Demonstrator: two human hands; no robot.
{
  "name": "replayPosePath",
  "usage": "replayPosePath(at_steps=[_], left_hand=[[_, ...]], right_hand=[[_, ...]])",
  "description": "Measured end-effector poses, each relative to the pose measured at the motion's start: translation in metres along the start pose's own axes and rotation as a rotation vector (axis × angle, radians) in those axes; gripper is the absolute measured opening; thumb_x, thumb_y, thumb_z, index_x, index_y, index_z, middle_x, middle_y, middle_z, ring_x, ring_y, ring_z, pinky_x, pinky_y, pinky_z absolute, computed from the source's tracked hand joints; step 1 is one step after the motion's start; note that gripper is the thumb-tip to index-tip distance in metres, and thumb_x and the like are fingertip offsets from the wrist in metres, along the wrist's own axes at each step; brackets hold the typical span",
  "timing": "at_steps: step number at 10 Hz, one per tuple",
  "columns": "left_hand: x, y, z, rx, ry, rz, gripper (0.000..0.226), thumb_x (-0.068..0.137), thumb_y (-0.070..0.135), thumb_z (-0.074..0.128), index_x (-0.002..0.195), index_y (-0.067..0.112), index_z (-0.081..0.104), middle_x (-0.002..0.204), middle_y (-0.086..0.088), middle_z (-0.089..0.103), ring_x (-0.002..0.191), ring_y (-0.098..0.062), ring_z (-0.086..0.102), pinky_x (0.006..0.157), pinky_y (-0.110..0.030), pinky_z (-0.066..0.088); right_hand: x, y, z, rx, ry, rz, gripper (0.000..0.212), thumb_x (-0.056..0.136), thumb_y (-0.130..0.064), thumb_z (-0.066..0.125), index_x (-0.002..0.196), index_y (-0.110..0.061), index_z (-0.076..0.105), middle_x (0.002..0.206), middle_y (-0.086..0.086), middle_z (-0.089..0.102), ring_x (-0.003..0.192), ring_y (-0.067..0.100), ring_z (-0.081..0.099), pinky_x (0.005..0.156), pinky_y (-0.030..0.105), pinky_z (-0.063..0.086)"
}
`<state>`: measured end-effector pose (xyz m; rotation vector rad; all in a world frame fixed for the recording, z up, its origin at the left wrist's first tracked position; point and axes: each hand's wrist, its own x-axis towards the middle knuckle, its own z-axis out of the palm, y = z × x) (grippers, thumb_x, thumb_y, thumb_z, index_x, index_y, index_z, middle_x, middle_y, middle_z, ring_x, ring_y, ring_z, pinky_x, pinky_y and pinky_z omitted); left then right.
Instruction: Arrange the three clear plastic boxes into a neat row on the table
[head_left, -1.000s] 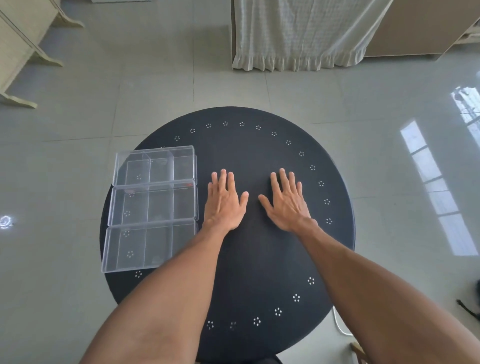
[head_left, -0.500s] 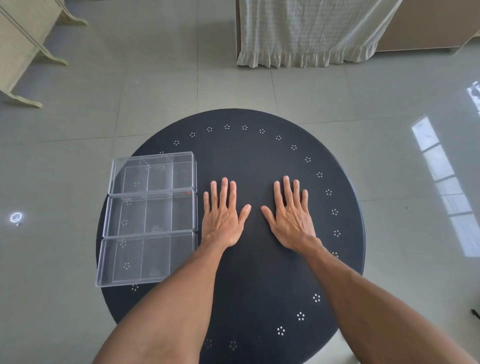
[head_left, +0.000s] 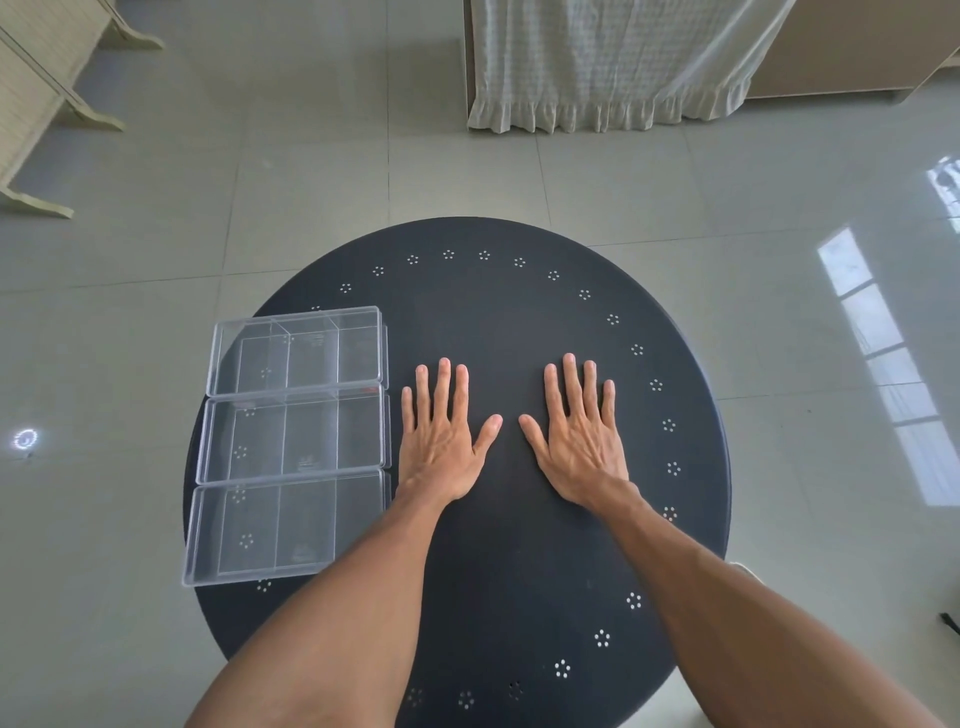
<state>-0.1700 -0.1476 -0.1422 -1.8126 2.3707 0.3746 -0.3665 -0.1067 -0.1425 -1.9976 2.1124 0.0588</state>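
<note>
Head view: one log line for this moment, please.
boxes: far box, middle box, near box in row, table left | left hand: flat, empty | right hand: flat, empty

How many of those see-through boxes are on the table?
3, in one column on the table's left: far box, middle box, near box. None seem hidden.

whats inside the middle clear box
Nothing: the middle box looks empty, with only thin dividers and the black table with its white dot marks showing through. Glare on the lid blurs some spots, and nothing covers the box.
</note>
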Motion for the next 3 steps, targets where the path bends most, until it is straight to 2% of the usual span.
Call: replayPosePath(at_steps=[1,2,3], left_hand=[[0.0,0.0,-0.001,-0.01,-0.005,-0.008,0.083,0.1,0.068,0.006,0.163,0.016,-0.007,0.17,-0.007,-0.015,0.156,-0.034,-0.017,0.126,-0.053,-0.003],[0.0,0.0,-0.003,-0.014,0.005,-0.011,0.084,0.1,0.068,0.008,0.163,0.015,-0.005,0.171,-0.007,-0.012,0.156,-0.034,-0.015,0.126,-0.053,-0.002],[-0.001,0.0,-0.003,-0.026,0.005,-0.01,0.082,0.1,0.068,0.007,0.162,0.017,-0.009,0.17,-0.006,-0.017,0.155,-0.033,-0.02,0.125,-0.052,-0.005]], right_hand=[[0.0,-0.001,-0.006,0.069,-0.007,0.003,0.08,0.107,-0.061,0.021,0.168,-0.01,0.008,0.176,0.014,-0.003,0.161,0.038,-0.008,0.129,0.054,-0.004],[0.002,0.002,-0.018,0.268,0.029,0.033,0.073,0.105,-0.055,0.043,0.163,-0.011,0.032,0.173,0.014,0.021,0.161,0.036,0.01,0.13,0.054,0.008],[0.008,0.005,-0.056,0.63,0.246,0.086,0.045,0.1,-0.036,0.063,0.14,-0.016,0.063,0.141,0.004,0.061,0.137,0.026,0.051,0.114,0.05,0.042]])
